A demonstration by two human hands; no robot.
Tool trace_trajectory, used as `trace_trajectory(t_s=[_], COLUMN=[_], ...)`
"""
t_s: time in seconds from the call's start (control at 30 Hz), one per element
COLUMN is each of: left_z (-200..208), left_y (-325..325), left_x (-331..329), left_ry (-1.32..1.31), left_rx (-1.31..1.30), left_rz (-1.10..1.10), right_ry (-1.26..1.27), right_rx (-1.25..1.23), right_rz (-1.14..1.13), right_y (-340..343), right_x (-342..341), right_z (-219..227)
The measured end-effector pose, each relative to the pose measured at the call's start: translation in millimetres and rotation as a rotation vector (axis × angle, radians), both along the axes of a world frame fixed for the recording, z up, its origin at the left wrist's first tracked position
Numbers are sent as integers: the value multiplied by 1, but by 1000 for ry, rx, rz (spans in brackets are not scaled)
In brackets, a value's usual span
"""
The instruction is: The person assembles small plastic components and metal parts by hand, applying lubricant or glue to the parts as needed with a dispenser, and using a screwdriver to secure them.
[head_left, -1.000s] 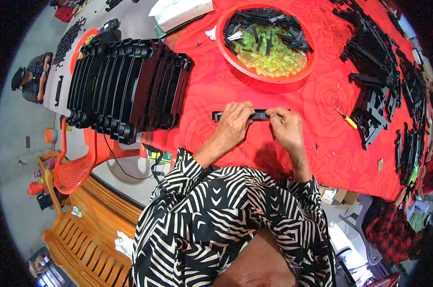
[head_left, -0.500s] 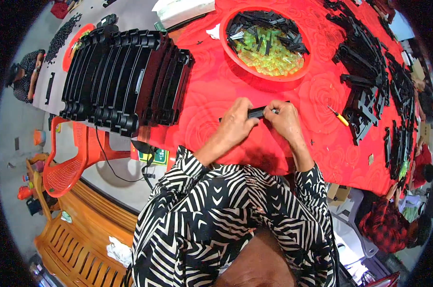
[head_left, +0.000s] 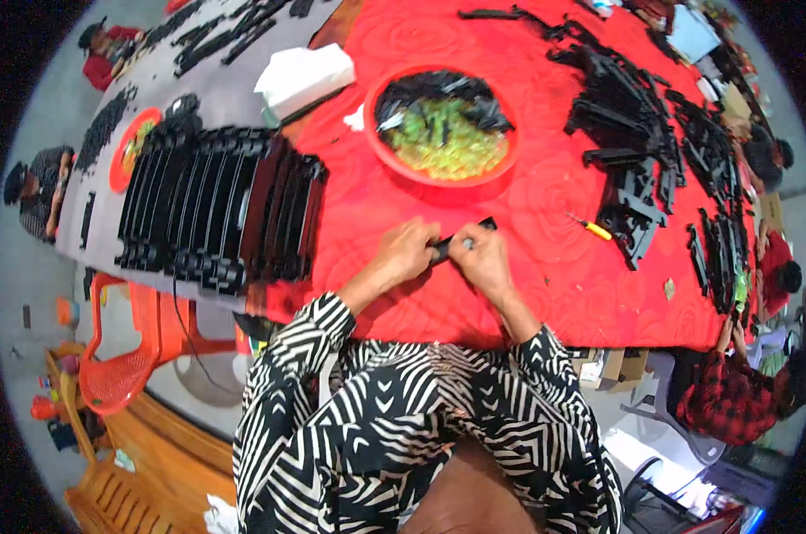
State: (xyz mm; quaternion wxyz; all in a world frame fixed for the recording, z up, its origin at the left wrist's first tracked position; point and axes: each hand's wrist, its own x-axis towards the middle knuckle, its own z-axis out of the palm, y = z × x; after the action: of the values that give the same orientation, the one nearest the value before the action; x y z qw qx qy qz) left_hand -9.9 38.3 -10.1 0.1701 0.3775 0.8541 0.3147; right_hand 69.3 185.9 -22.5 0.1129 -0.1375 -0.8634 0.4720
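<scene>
Over the red tablecloth (head_left: 403,307), both hands are on one slim black plastic piece (head_left: 440,252). My left hand (head_left: 407,253) is closed around its left part, with the fingers curled. My right hand (head_left: 483,260) pinches it nearer the right end, which sticks out past the fingertips. The piece slants, its right end farther from me. A small greyish spot shows at my right fingertips, too small to name. Just beyond my hands stands a red basin (head_left: 440,182) with yellow-green translucent pieces (head_left: 456,156) and black parts (head_left: 412,93) in it.
To the left stands a row of long black plastic frames (head_left: 207,205). A yellow-handled screwdriver (head_left: 598,231) lies to the right, beside heaped black parts (head_left: 612,116). A white box (head_left: 307,78) is at the back left. Below left is a red chair (head_left: 123,378). Other people work at both sides.
The whole view has shifted, showing more of the far table. The black piece is now tilted more steeply, its right end farther away. Both hands still hold it.
</scene>
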Motion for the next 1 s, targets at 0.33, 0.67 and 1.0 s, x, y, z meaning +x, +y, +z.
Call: trace_trajectory(t_s=[0.33,0.67,1.0], left_z=[-1,9,-15], left_y=[8,19,30], left_x=[0,6,-5], left_ry=[-182,-299,-156], left_rx=[15,-71,-95], left_rz=[67,102,226], right_ry=[79,91,22], right_rx=[-88,-4,-7], right_rz=[-28,-70,-93], right_y=[4,10,18], right_x=[8,11,-8], right_z=[8,4,5])
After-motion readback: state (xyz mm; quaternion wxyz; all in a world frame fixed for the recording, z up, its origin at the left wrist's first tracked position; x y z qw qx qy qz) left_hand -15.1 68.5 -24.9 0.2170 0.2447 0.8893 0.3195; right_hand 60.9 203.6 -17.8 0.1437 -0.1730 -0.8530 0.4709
